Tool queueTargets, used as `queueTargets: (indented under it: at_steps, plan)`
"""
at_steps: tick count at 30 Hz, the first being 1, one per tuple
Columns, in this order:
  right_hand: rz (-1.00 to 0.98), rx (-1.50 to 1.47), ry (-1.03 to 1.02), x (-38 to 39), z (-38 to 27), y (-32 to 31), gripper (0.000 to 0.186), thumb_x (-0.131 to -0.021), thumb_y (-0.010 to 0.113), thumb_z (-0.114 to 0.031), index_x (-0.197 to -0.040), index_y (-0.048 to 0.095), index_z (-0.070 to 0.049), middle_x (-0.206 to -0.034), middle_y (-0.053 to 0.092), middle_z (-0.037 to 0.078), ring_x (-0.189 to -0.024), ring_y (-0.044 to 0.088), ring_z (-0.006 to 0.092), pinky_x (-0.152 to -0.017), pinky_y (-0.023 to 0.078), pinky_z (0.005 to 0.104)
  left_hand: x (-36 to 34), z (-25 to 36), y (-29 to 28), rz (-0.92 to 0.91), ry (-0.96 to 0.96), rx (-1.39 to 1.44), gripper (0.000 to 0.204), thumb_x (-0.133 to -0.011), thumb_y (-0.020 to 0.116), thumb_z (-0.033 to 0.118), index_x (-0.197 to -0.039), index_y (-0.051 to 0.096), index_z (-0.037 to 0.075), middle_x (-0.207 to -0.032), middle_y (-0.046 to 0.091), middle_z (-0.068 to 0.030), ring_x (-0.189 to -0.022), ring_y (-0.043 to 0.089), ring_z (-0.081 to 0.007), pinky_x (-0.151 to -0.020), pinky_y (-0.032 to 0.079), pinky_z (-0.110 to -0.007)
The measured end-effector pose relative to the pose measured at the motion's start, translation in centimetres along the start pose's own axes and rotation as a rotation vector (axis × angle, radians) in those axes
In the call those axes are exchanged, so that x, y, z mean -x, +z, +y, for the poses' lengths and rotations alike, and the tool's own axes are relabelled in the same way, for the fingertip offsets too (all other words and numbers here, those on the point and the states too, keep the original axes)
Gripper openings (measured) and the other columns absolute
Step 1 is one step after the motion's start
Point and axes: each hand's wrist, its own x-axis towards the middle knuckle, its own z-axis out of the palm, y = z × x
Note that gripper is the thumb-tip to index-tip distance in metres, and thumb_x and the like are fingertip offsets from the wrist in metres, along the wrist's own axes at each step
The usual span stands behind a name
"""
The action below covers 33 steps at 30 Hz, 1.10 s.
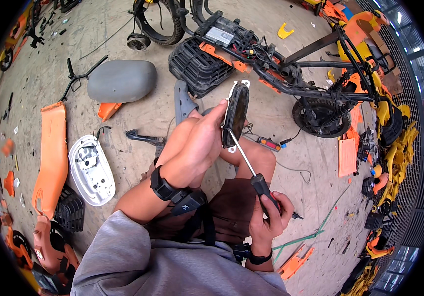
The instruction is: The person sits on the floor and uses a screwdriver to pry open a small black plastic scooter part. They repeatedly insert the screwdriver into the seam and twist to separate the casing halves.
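Nearest, the right hand (271, 219) grasps one screwdriver (263, 190) by its red-and-black handle, the shaft slanting away and leftward to its tip at the left edge of one dark panel (237, 111), which the left hand (203, 133) grips above the floor (333, 197), long axis pointing away from the person. Toward the floor's left edge, one white shell (102, 191) contains metal fittings (89, 160); farther lie one grey seat (122, 81) and one black basket (192, 71) near one bike frame (315, 93).

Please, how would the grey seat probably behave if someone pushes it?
The grey seat would likely slide or rock rather than roll: its shape is long and broad. Its smooth-looking, rounded surface may feel slippery.
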Motion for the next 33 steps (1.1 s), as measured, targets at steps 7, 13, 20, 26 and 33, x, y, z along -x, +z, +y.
queueTargets:
  at_steps: [7,13,20,26,33]
  plan:
    - [-0.038,0.0,-0.015,-0.3,-0.1,-0.4,0.032,-0.066,0.077,0.01,-0.094,0.072,-0.006,-0.108,0.058,0.013,-0.09,0.061,0.025,-0.074,0.051,0.0292,0.3,0.1,0.4,0.032,0.011,-0.063,0.043,-0.103,0.042,0.029,-0.125,0.053,-0.006,-0.113,0.062,-0.0145,-0.102,0.06,-0.0217,-0.092,0.046,-0.034]
    - [-0.142,-0.185,0.114,-1.2,0.0,-0.9,0.03,-0.077,0.066,-0.007,-0.105,0.061,0.002,-0.112,0.053,0.017,-0.1,0.055,0.027,-0.088,0.046,0.0352,0.7,0.5,0.8,0.048,-0.008,-0.062,0.043,-0.102,0.044,0.027,-0.122,0.053,-0.009,-0.113,0.063,-0.0152,-0.101,0.06,-0.0213,-0.089,0.047,-0.033]
    - [-0.067,-0.379,0.239,-1.2,0.8,-1.3,0.031,-0.074,0.066,-0.008,-0.102,0.058,0.003,-0.107,0.056,0.02,-0.099,0.057,0.0274,-0.089,0.047,0.0378,1.0,0.5,1.2,0.032,-0.002,-0.078,0.042,-0.103,0.041,0.029,-0.117,0.055,-0.008,-0.106,0.063,-0.0129,-0.097,0.059,-0.0181,-0.088,0.044,-0.029]
    - [-0.05,-0.284,0.202,-1.2,0.8,-2.0,0.031,-0.07,0.066,-0.009,-0.097,0.061,0.004,-0.105,0.057,0.019,-0.095,0.058,0.0281,-0.084,0.048,0.0371,1.1,0.4,1.1,0.049,0.017,-0.064,0.037,-0.102,0.043,0.019,-0.122,0.052,-0.011,-0.115,0.062,-0.0159,-0.104,0.059,-0.0208,-0.092,0.044,-0.031]
    - [-0.035,-0.256,0.123,-1.9,0.5,-2.6,0.031,-0.065,0.065,-0.007,-0.094,0.063,0.003,-0.101,0.058,0.019,-0.09,0.059,0.029,-0.08,0.05,0.0373,1.3,0.4,1.1,0.042,0.004,-0.101,0.037,-0.101,0.044,0.015,-0.13,0.05,-0.008,-0.118,0.06,-0.0129,-0.105,0.058,-0.018,-0.093,0.044,-0.03]
